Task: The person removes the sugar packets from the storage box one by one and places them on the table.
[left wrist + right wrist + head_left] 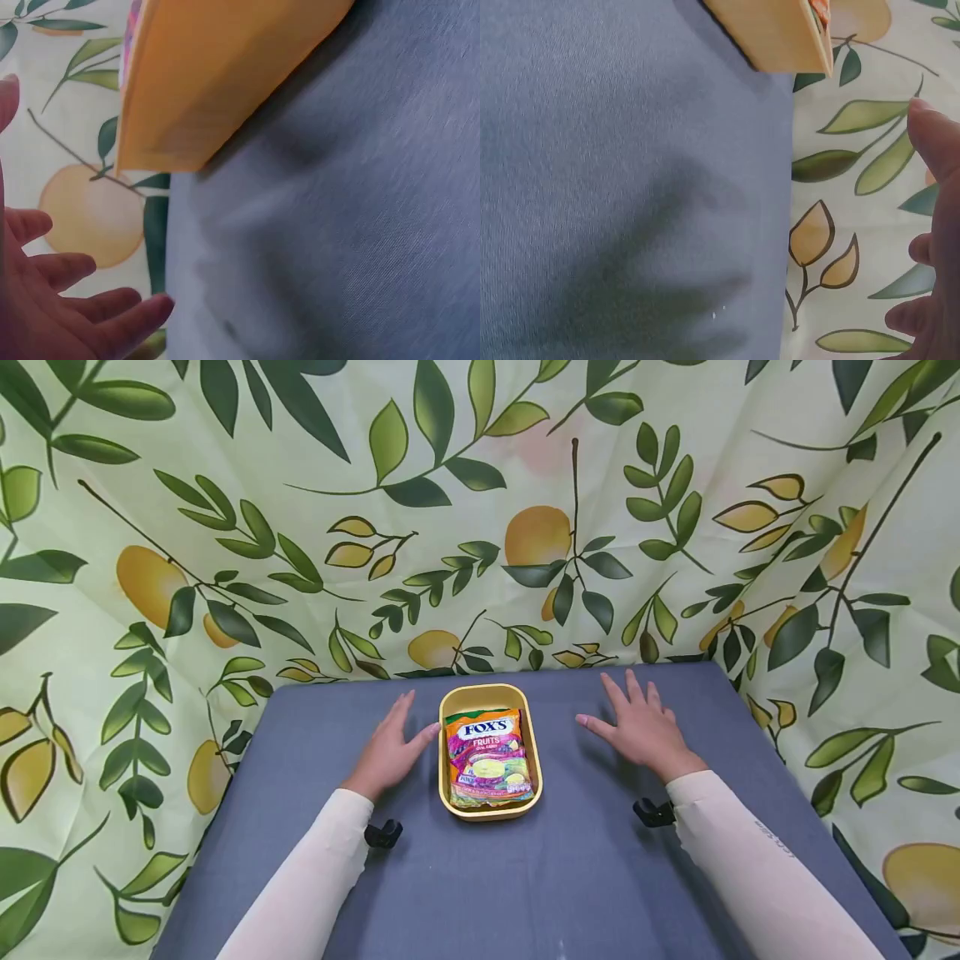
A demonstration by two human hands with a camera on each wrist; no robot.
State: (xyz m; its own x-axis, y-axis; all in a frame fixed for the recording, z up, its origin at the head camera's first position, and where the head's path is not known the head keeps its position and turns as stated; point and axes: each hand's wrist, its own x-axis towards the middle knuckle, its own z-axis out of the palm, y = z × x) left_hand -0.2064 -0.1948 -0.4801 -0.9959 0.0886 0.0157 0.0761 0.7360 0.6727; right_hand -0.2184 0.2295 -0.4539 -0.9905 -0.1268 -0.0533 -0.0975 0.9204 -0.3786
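A yellow rectangular tray [489, 815] stands on the table, holding a colourful bag of Fox's fruit candy [491, 758] with its label facing up. My left hand [390, 750] is just left of the tray, fingers extended, the thumb tip close to the rim; whether it touches I cannot tell. To the right of the tray, some way off, my right hand [641, 727] hovers with spread fingers and holds nothing. The left wrist view shows the tray's side wall [225, 75] beyond my fingers. In the right wrist view a corner of the tray [780, 37] appears at the top.
A blue-grey cloth covers the table [525, 893]. Behind and beside it hangs a curtain [465, 602] printed with leaves and fruit, meeting the table's back edge. A black wrist mount [384, 834] sits at the left wrist, another mount [654, 812] at the right.
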